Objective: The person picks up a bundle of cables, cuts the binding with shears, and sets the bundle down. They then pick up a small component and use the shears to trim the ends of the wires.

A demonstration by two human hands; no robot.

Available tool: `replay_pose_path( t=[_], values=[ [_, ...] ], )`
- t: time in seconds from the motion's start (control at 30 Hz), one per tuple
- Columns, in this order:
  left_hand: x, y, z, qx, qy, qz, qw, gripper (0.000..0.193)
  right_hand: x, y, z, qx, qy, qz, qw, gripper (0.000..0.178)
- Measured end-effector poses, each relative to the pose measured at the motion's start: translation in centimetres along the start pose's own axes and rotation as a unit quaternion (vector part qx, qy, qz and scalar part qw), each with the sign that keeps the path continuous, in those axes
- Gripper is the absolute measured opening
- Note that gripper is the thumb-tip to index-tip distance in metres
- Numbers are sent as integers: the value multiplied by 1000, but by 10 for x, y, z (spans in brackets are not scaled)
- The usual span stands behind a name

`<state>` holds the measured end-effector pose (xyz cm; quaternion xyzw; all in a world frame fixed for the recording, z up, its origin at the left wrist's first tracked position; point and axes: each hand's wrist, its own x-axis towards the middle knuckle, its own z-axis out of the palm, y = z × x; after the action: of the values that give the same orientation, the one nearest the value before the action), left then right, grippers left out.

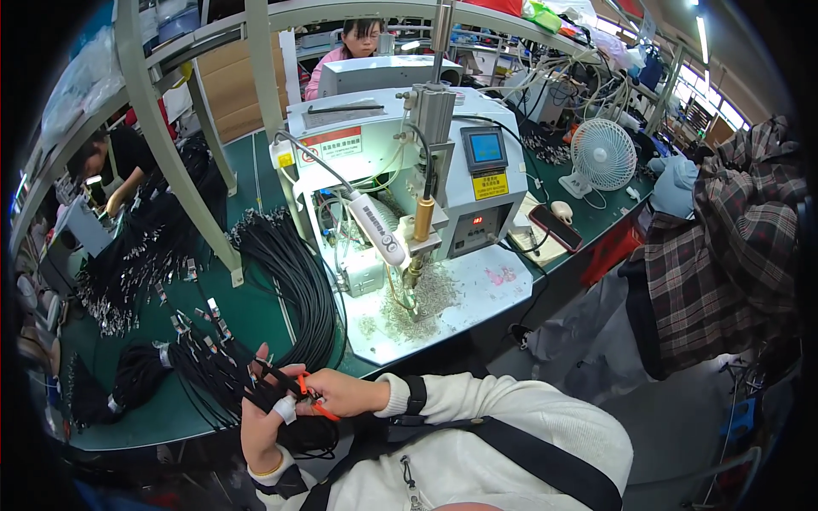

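Near the table's front edge, my left hand is closed around a bundle of black cables with metal connector ends. Something white, like tape, wraps at its thumb. My right hand meets it from the right, its fingers wrapped round an orange-handled hand tool. Its working end is hidden among the cables and fingers, so I cannot tell whether it is scissors or pliers. Loops of black cable hang below both hands.
Behind my hands stands a soldering machine with a lit white base plate strewn with metal bits. A thick cable coil lies left of it. A white fan and phone are at right. Two people work beyond.
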<state>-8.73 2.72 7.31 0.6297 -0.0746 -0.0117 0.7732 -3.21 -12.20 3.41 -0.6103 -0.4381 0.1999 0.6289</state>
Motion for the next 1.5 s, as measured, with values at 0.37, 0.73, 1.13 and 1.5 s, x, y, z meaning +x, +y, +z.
replay_pose_path(
  t=[0.37,0.73,1.13,1.5],
  values=[
    [-14,-29,-33,22,101,45,994,43,3,8,6,-220,104,-61,968,21],
    [-13,-9,-53,-47,334,113,935,33,2,-4,4,-204,33,-95,974,29],
    [-4,-26,-1,-111,108,68,986,40,9,4,13,-158,44,-53,985,16],
    [-5,-35,-8,-73,139,98,983,31,6,-1,10,-207,44,-28,977,17]
  ],
)
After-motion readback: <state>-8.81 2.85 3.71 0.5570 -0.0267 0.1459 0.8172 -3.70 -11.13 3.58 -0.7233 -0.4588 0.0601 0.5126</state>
